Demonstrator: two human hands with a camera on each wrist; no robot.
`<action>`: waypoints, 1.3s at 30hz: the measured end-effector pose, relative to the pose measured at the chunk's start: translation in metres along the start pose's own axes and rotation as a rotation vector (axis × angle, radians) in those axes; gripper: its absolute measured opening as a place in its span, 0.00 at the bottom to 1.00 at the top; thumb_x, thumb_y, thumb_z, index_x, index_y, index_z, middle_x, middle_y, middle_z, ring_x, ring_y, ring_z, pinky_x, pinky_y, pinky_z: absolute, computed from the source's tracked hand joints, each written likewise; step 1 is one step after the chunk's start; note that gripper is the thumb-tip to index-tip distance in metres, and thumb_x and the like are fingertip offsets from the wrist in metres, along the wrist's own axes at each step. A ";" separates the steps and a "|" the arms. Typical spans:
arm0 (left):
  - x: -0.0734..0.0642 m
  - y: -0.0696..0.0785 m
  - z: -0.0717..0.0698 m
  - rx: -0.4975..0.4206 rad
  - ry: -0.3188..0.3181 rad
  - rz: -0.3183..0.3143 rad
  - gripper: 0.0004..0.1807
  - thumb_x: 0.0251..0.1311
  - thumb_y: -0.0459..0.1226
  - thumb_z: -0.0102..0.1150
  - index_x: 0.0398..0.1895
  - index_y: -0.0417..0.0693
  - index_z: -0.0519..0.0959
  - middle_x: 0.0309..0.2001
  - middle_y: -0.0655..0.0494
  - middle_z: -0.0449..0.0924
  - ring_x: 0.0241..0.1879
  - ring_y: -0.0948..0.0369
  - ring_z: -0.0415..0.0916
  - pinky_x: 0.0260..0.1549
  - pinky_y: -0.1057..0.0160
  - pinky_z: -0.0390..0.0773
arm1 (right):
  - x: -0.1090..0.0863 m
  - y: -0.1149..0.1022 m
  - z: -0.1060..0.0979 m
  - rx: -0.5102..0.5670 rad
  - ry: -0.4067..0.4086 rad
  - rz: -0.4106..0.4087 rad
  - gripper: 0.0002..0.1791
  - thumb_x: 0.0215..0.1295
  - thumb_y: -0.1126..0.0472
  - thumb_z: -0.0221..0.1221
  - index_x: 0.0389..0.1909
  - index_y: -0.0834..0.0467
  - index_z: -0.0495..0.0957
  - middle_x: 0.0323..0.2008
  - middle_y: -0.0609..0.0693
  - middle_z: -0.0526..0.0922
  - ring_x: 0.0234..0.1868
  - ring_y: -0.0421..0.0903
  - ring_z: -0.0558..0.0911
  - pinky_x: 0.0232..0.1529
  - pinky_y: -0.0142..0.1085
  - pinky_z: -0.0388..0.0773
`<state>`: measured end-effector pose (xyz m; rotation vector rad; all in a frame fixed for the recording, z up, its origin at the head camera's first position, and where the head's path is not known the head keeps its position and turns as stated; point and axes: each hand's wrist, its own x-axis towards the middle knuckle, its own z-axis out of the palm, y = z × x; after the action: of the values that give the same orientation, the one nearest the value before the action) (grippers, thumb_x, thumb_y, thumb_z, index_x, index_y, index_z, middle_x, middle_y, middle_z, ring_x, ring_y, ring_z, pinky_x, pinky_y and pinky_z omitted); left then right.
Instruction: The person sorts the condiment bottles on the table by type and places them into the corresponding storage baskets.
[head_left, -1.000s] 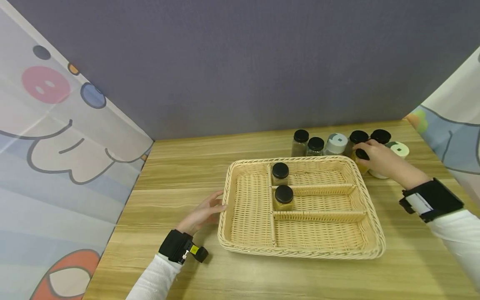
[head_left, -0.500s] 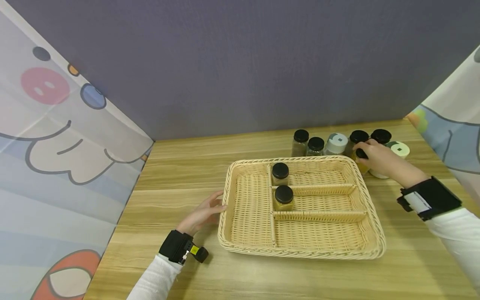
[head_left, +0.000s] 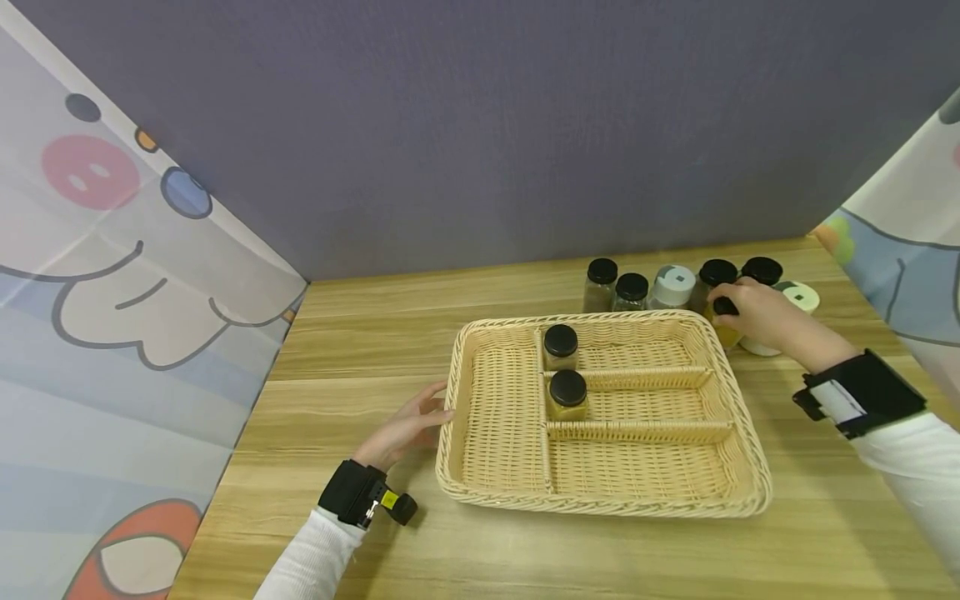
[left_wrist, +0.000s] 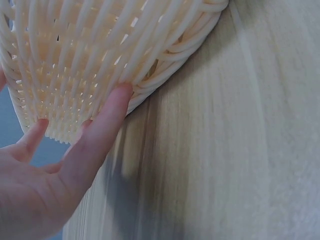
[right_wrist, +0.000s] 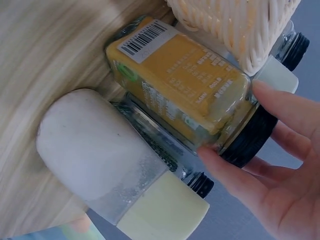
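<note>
My right hand [head_left: 776,321] pinches a square spice jar [right_wrist: 175,77] by its top, just under the black lid [right_wrist: 250,137]. The jar holds yellow powder, carries a barcode label and stands on the table by the basket's far right corner. My left hand [head_left: 401,429] touches the outside of the wicker basket [head_left: 444,454] at its left end; in the left wrist view its extended fingertips [left_wrist: 120,95] lie against the weave. Two black-lidded jars sit in the basket: one [head_left: 561,346] in the back compartment, a yellow one [head_left: 567,396] in the middle compartment.
Behind the basket stand a tall black-lidded jar [head_left: 600,287], a shorter one [head_left: 632,292] and a white-lidded jar [head_left: 672,287]. Further right are more black-lidded jars [head_left: 761,271] and a white jar with a pale cap [right_wrist: 100,150]. A grey panel [head_left: 487,142] rises behind the table.
Almost nothing differs. The right wrist has shifted very slightly; both hands keep their places at the jar and the basket.
</note>
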<state>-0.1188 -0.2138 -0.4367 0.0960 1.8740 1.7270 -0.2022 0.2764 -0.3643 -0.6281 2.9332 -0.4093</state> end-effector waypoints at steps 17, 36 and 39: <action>-0.002 0.002 0.001 -0.003 0.000 -0.006 0.32 0.57 0.35 0.52 0.63 0.52 0.51 0.56 0.38 0.61 0.47 0.49 0.69 0.45 0.45 0.74 | 0.000 0.001 -0.005 -0.044 -0.007 -0.027 0.18 0.50 0.65 0.60 0.40 0.73 0.70 0.35 0.71 0.74 0.37 0.66 0.72 0.33 0.56 0.75; -0.001 -0.002 0.000 0.041 -0.018 0.041 0.34 0.56 0.41 0.53 0.64 0.51 0.50 0.53 0.39 0.63 0.48 0.48 0.68 0.45 0.43 0.73 | -0.004 -0.007 -0.027 -0.073 0.056 -0.062 0.17 0.47 0.66 0.61 0.38 0.70 0.73 0.30 0.64 0.75 0.33 0.60 0.72 0.29 0.52 0.73; -0.002 -0.001 0.000 0.014 -0.008 0.021 0.34 0.55 0.40 0.54 0.63 0.52 0.51 0.53 0.39 0.63 0.47 0.48 0.69 0.45 0.44 0.73 | -0.005 -0.007 -0.030 -0.069 0.076 -0.079 0.16 0.47 0.67 0.61 0.37 0.71 0.72 0.30 0.66 0.76 0.32 0.61 0.74 0.30 0.54 0.74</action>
<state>-0.1170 -0.2145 -0.4372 0.1290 1.8858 1.7250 -0.2006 0.2798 -0.3331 -0.7553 3.0140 -0.3479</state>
